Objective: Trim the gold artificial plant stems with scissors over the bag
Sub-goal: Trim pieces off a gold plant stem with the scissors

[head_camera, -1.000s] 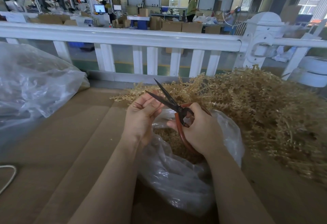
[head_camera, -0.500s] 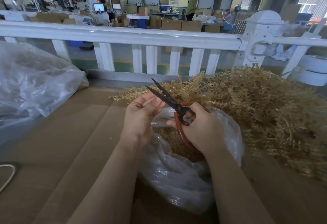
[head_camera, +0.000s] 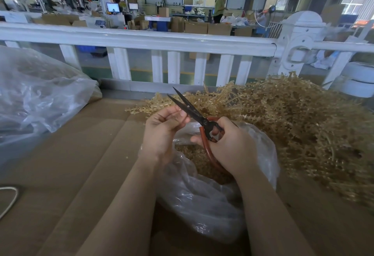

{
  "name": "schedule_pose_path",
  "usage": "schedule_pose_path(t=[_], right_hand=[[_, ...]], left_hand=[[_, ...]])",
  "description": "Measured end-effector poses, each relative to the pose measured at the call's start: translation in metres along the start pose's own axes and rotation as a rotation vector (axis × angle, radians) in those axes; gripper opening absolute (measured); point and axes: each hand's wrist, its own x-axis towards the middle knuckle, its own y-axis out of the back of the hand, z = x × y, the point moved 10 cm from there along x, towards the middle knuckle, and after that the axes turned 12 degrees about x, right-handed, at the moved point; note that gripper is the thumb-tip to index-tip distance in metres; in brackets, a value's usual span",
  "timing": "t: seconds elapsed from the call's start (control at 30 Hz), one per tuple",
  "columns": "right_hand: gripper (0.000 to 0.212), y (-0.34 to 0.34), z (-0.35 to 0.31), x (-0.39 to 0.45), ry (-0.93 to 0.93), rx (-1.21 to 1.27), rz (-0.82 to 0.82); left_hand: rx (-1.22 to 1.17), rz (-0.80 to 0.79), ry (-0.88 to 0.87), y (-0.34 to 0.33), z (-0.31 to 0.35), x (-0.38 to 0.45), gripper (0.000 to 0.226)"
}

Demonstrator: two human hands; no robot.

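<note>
Scissors with black blades and red loop handles (head_camera: 199,123), blades parted, sit in right hand's (head_camera: 228,146) closed grip over clear plastic bag (head_camera: 212,205); left hand (head_camera: 164,132) pinches thin gold plastic stem (head_camera: 176,122), seemingly light and springy, best held near cut.

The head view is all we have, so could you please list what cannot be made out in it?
- Stem in the left hand: curled fingers hide it; whether one is held is unclear.
- Scissors handles: the right hand covers most of them.
- Bag contents: forearms and crinkled plastic hide most of the trimmings.
- Gold pile: cut off by the right edge.
- White cord: cut off by the left edge.
</note>
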Motion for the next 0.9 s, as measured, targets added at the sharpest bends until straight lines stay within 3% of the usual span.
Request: schedule_pose_path(t=[0.23,0.37,0.53,0.9], right_hand=[[0.05,0.001,-0.001,0.001,0.009,0.012,0.008],[0.055,-0.003,0.009,0.001,-0.062,0.003,-0.023],[0.049,-0.001,0.008,0.002,-0.052,-0.051,-0.058],[0.062,-0.002,0.003,0.003,-0.01,-0.072,-0.049]], left_hand=[[-0.007,0.018,-0.012,0.0,0.003,0.0,0.009],[0.091,0.032,-0.058,-0.001,0.008,-0.001,0.026],[0.256,0.04,-0.128,-0.003,0.015,-0.001,0.03],[0.363,-0.008,-0.198,-0.007,0.017,0.0,0.017]])
